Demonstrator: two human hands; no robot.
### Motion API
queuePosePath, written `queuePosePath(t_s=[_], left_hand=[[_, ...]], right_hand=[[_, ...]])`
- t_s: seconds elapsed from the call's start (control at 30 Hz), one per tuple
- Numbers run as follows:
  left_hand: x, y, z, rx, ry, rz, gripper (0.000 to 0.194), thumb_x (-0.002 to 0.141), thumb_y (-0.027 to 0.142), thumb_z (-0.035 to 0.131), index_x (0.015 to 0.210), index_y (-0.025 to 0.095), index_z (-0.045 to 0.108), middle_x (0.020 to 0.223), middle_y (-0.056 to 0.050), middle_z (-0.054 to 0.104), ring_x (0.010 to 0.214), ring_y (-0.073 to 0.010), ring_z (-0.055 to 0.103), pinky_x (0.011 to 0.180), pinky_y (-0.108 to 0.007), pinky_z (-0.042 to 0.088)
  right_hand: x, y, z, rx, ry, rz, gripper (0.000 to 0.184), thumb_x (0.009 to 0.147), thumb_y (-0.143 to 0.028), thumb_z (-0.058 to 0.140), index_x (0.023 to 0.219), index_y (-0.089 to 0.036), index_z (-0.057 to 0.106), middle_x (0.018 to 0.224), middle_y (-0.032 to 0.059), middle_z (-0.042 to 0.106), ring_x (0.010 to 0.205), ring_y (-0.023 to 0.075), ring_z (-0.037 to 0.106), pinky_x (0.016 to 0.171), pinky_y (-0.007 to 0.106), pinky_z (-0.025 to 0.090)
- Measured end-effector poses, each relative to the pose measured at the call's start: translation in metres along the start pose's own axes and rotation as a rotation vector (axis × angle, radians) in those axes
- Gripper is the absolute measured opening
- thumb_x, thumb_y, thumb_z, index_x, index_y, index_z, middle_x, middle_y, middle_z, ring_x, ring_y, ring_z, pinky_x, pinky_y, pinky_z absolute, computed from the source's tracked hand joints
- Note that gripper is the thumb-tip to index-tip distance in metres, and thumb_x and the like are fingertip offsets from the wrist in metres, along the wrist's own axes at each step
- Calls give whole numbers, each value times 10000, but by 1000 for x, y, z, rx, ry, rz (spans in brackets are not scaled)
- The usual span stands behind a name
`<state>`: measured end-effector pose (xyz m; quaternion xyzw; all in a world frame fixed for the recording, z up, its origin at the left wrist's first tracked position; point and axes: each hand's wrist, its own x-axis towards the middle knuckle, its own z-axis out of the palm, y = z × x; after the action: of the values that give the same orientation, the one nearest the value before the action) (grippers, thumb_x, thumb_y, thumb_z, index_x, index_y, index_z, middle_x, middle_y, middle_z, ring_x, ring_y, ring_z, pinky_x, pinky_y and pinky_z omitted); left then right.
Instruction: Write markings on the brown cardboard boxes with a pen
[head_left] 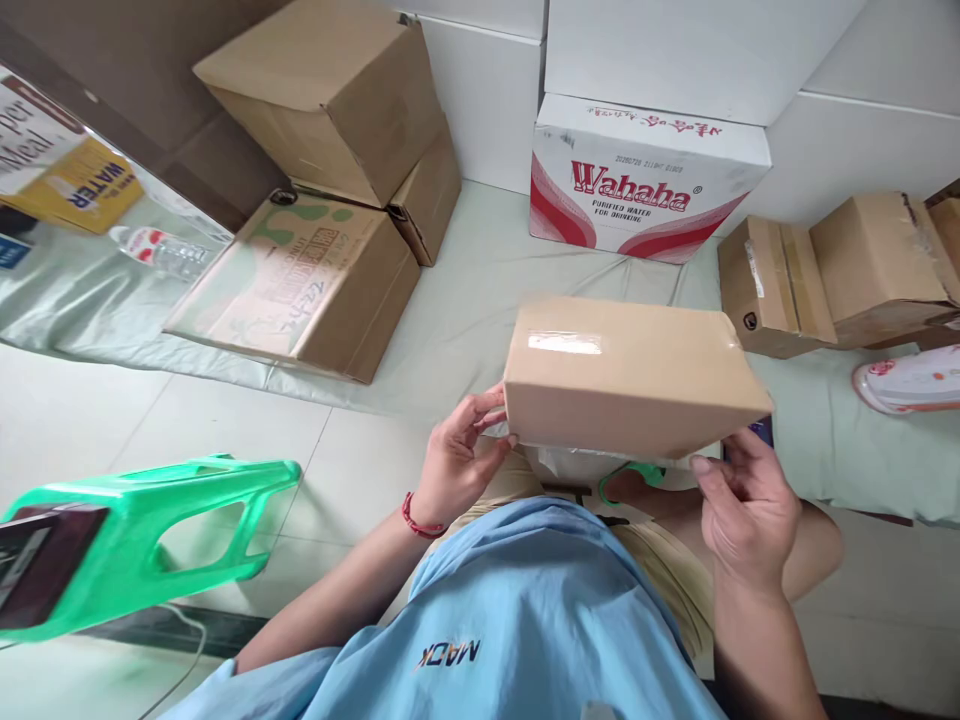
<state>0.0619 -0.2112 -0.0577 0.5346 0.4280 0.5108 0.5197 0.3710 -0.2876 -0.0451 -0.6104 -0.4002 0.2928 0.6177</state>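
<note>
A plain brown cardboard box [630,370] is held in front of my lap, tilted so its top and near side show. A shiny strip of clear tape [564,343] lies on its top face. My left hand [465,450] grips the box's left end, thumb at the lower near corner and fingers at the side. At the lower right corner, my right hand [746,500] holds the box with the thumb in front and fingers partly hidden beneath it. A red cord bracelet [421,518] circles my left wrist.
A pale green cloth [480,250] covers the low surface. On it stand stacked cartons [330,110] at left, a white Wahaha carton [645,185] at the back, smaller boxes [776,285] at right and a water bottle [165,250]. A green plastic stool [150,530] is at my left.
</note>
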Motion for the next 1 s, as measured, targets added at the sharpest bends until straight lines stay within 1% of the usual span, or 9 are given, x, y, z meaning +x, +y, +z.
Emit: queuePosePath(t_s=[0.1,0.23,0.37,0.47,0.63,0.7,0.77,0.87,1.0], left_hand=[[-4,-5,-4,125,112,151,348,946,333,842,1278,262,765,1399,-114,784,1392,-316,712,1183,-487,605],[-3,-6,-11,255,170,337,329,975,326,814,1297,286,760,1444,-115,770,1355,-315,742,1197,-511,600],[6,-4,-13,332,97,605,323,1002,162,735,1278,324,775,1376,-83,808,1306,-287,774,1154,-500,636],[8,-2,-9,385,26,699,361,979,114,729,1262,333,776,1375,-71,809,1309,-286,772,1151,-507,632],[3,-2,-2,-11,4,217,360,1014,456,719,1340,305,744,1269,-100,821,1148,-272,799,980,-403,672],[7,-2,2,-234,21,23,507,983,647,692,1363,312,715,1080,-63,815,926,-221,776,802,-327,665],[14,-3,6,-344,40,-87,525,945,686,734,1318,317,715,999,-28,776,816,-172,714,716,-269,624],[25,-7,13,-342,0,-184,509,933,618,806,1326,312,703,1073,-28,766,863,-155,709,734,-248,616],[31,-16,16,-40,-45,-231,532,936,609,806,1319,250,718,1238,-93,770,1133,-239,737,922,-336,648]], right_hand=[[-4,4,9,79,-7,110,458,845,-299,898,1290,-278,789,955,31,780,751,171,671,699,318,577],[-4,10,13,275,-141,277,247,921,-396,747,1108,-249,816,642,-37,593,461,111,393,492,287,465],[-1,12,16,344,-248,339,514,1040,-674,519,1032,-232,781,556,-40,482,416,121,341,434,282,401],[0,12,15,196,-196,316,389,980,-621,727,1027,-235,747,614,-57,484,473,98,363,435,224,367],[-2,-5,9,-95,-99,-18,319,967,-385,818,1264,-276,780,790,-2,640,644,139,606,495,222,496],[-4,-21,10,-264,-103,-248,494,959,-309,819,1446,-318,734,1148,92,754,957,238,755,577,260,597],[-6,-37,13,-401,-129,-465,664,958,-248,807,1584,-379,633,1521,117,656,1297,332,709,691,311,670],[-2,-52,18,-501,-156,-681,774,985,-191,753,1679,-424,500,1721,78,494,1477,356,606,929,416,701],[21,-52,23,-574,-216,-792,789,992,-84,697,1663,-454,511,1679,62,558,1344,303,695,1037,461,660]])
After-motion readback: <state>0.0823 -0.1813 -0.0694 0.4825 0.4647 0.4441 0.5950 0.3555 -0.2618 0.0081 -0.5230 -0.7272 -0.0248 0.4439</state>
